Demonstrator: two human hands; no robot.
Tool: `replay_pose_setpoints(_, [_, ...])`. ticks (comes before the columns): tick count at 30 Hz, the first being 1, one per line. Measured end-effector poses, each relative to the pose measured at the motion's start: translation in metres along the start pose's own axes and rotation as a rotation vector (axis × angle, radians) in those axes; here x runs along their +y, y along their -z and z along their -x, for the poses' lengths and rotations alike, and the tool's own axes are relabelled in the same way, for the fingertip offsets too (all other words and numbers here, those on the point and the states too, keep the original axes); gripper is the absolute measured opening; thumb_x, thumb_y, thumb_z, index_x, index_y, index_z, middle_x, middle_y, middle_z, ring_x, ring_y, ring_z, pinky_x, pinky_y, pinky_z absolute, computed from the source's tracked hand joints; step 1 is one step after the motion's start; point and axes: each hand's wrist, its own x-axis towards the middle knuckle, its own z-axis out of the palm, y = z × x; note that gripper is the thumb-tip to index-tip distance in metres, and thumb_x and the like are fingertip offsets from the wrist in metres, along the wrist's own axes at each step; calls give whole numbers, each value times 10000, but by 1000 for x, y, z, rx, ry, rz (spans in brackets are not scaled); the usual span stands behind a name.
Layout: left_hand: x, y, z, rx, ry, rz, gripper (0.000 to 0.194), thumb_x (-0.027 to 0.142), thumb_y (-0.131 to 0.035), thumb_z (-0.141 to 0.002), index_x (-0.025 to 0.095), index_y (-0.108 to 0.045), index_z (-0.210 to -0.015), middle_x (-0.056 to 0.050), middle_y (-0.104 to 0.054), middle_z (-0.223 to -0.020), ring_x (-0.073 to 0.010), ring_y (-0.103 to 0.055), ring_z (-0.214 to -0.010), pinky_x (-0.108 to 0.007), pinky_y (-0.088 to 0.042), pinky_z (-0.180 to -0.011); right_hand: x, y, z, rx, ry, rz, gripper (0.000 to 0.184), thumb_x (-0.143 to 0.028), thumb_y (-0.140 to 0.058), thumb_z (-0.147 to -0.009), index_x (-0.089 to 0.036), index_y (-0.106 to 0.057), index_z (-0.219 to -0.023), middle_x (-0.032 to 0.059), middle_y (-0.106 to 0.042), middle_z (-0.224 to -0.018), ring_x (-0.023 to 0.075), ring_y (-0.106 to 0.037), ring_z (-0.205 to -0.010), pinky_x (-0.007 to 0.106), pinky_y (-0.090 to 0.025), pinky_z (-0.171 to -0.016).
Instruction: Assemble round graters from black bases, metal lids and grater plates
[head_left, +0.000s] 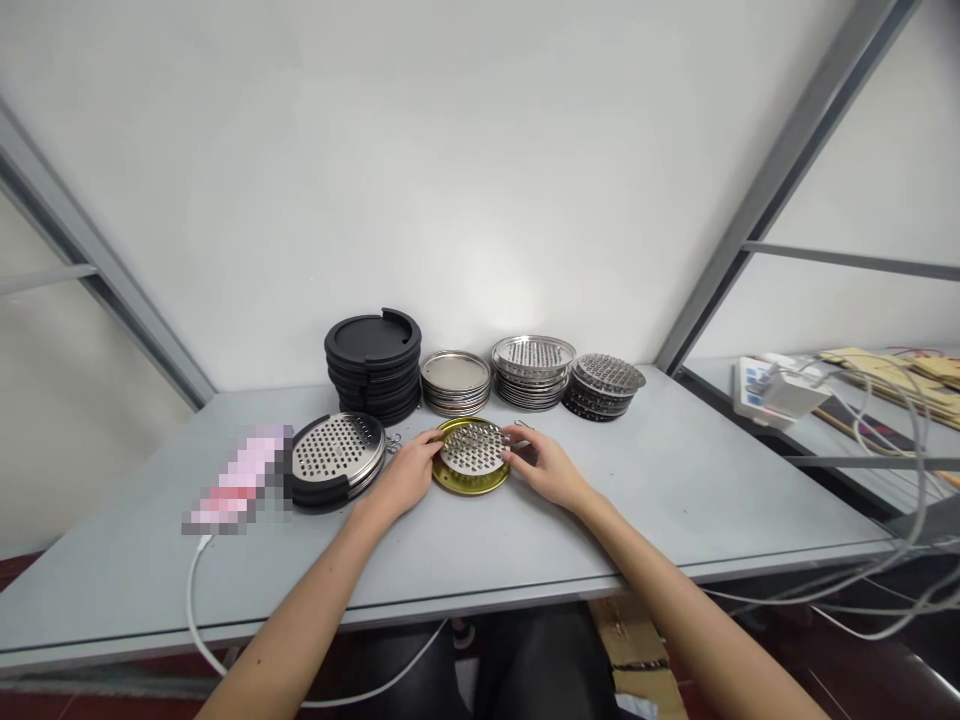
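A round silver grater disc (474, 450) with raised holes lies tilted over a gold-coloured round metal dish (471, 486) at the middle of the table. My left hand (409, 472) grips the disc's left edge with its fingertips. On the opposite side, my right hand (553, 470) pinches the right edge between thumb and fingers. Left of my left hand, round graters (339, 448) are stacked in a black rim. Small wire loops (393, 442) lie beside that stack, and another wire piece (523, 425) shows behind my right fingers.
Along the wall stand stacks of black round holders (373, 365), plain metal discs (456, 375), silver-rimmed discs (534, 372) and grater discs (606, 385). A blurred pink object (244, 475) with a white cable (192, 600) lies left. A power strip (776, 392) sits beyond the right frame post.
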Motion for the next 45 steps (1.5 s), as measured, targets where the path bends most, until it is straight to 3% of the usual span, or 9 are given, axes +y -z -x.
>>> replay_pose_setpoints(8, [3, 2, 0, -12, 38, -53, 390, 12, -409, -842, 119, -693, -1085, -109, -613, -1292, -225, -582, -1187, -392, -437, -1082, 6, -1, 4, -23, 129, 162, 400, -315, -628, -823, -185, -567, -1196, 108, -648, -1122, 248, -600, -1035, 433, -473, -944])
replay_pose_setpoints(15, [3, 2, 0, -15, 70, -60, 371, 52, -415, -853, 113, -707, -1073, -113, -614, -1295, -234, -567, -1214, -395, -419, -1098, 5, -2, 5, -35, 120, 194, 410, -323, -622, -836, -170, -553, -1211, 113, -636, -1129, 248, -574, -1063, 437, -456, -970])
replay_pose_setpoints(25, [5, 2, 0, -15, 91, -25, 337, 93, -443, -856, 121, -724, -1040, -109, -630, -1271, -242, -559, -1229, -393, -415, -1102, -2, -1, 5, -43, 123, 205, 304, -357, -624, -827, -193, -613, -1082, 113, -558, -1151, 255, -541, -1106, 430, -452, -995])
replay_pose_setpoints(32, [8, 5, 0, -20, 100, -20, 354, 77, -432, -854, 119, -729, -1042, -101, -650, -1244, -235, -570, -1221, -381, -416, -1103, 6, -3, 5, -72, 76, 262, 530, -404, -610, -835, -141, -533, -1288, 177, -457, -1391, 303, -411, -1314, 479, -342, -1112])
replay_pose_setpoints(37, [8, 5, 0, -15, 92, -26, 356, 72, -432, -847, 120, -733, -1030, -102, -660, -1228, -242, -572, -1222, -400, -422, -1099, 2, -3, 6, -99, 62, 262, 392, -385, -599, -846, -148, -624, -1158, 175, -480, -1376, 303, -439, -1296, 482, -355, -1099])
replay_pose_setpoints(45, [6, 2, 1, 5, 70, -48, 365, 86, -445, -859, 135, -689, -1127, -101, -641, -1270, -232, -563, -1238, -397, -418, -1103, -2, -2, 5, -83, 116, 219, 349, -360, -654, -810, -171, -644, -1103, 162, -539, -1296, 309, -495, -1233, 514, -394, -1059])
